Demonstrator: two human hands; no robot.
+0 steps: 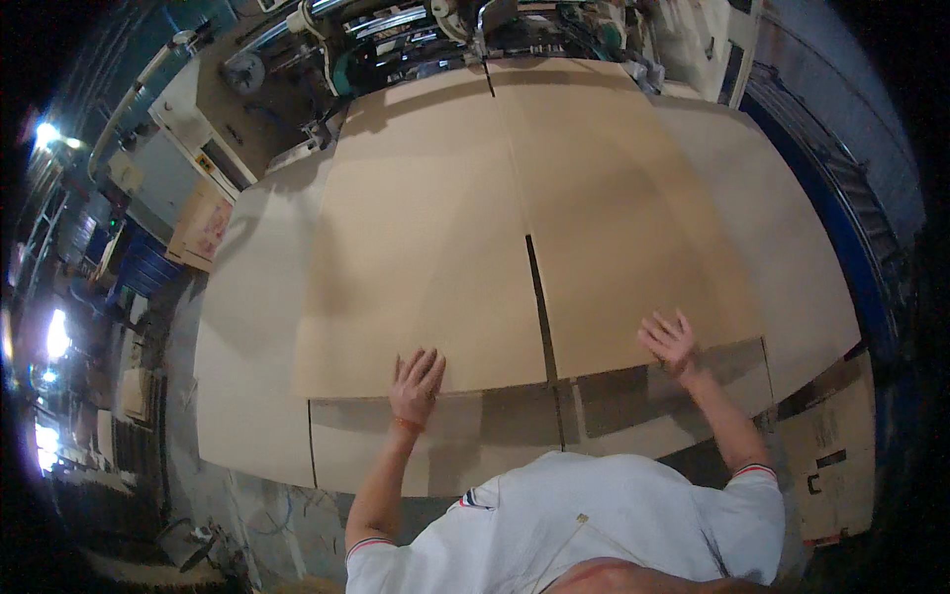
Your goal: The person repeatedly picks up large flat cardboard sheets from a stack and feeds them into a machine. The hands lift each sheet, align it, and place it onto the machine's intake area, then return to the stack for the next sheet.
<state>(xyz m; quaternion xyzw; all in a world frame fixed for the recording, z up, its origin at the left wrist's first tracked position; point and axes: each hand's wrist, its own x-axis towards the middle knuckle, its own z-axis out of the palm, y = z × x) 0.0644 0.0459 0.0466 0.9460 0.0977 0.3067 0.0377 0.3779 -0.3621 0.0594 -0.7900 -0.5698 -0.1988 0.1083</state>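
Observation:
A large flat brown cardboard sheet (426, 247) lies before me, with a dark slot running in from its near edge and another at its far edge. My left hand (417, 384) rests on the near edge, left of the slot, fingers stretched out. To the right of the slot, my right hand (671, 344) is over the sheet near the same edge, its fingers spread; whether it touches the cardboard I cannot tell. Beneath lies a wider, paler cardboard sheet (257, 327) with slots of its own, sticking out on both sides and toward me.
At the far end the top sheet meets a machine with rollers (396, 25). A pale machine housing (213, 119) stands at the far left. Blue-framed rails (831, 178) run along the right. More cardboard (831, 455) stands at the lower right, and a printed carton (203, 226) at the left.

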